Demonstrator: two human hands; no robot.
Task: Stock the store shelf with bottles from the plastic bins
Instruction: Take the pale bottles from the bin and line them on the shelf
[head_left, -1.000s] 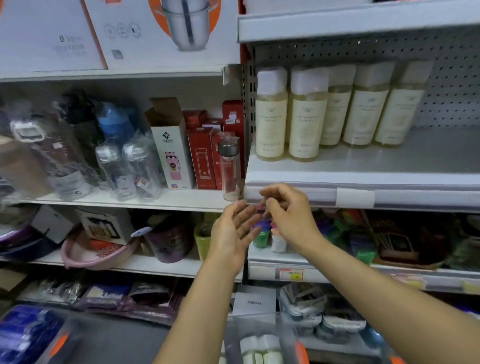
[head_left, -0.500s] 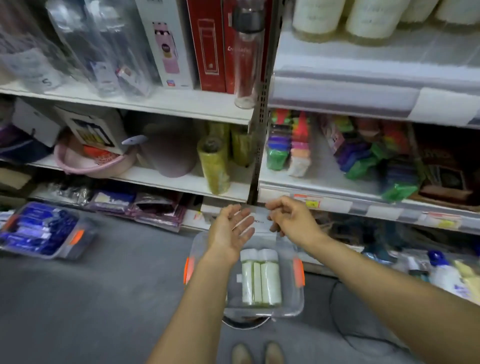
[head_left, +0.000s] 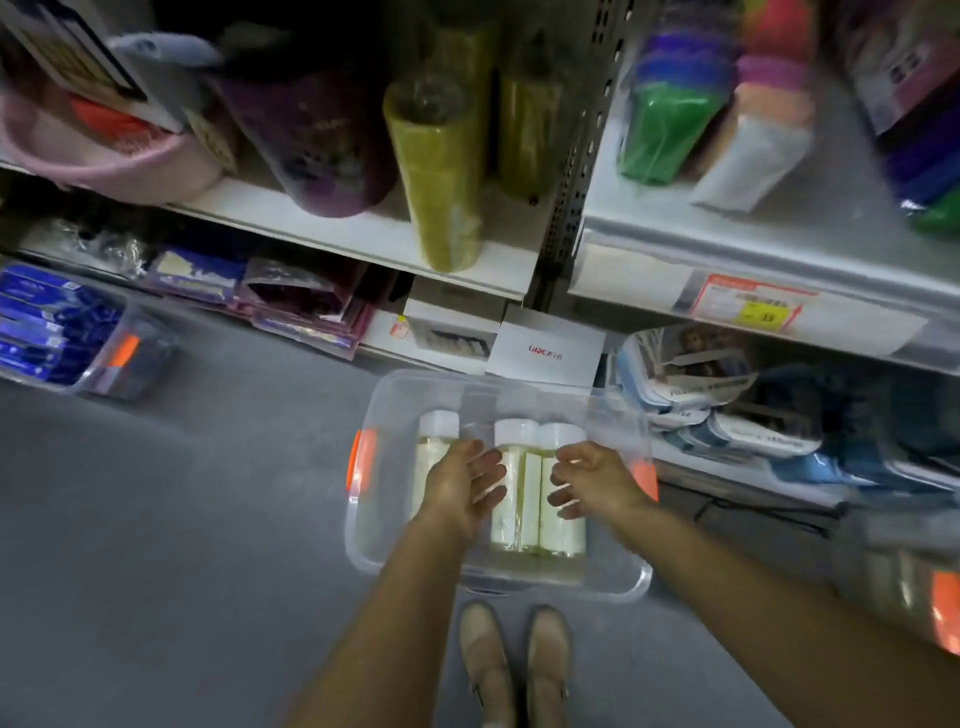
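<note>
The clear bin (head_left: 545, 584) is open-topped, with only the left hand (head_left: 465, 488) and right hand (head_left: 597, 486) hanging slack over it. Inside, a single bottle (head_left: 439, 423) lies toward the left wall and a pair of bottles (head_left: 519, 519) lies toward the right wall, a narrow lane between them. The strip along the left wall is bare. A white box (head_left: 545, 348) crowds the far edge, and the grey floor (head_left: 208, 493) is open left of the bin

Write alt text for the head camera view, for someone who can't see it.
A left hand and a right hand, both empty, reach over a clear plastic bin holding three white-capped bottles lying flat. Stocked store shelves stand behind it.
</note>
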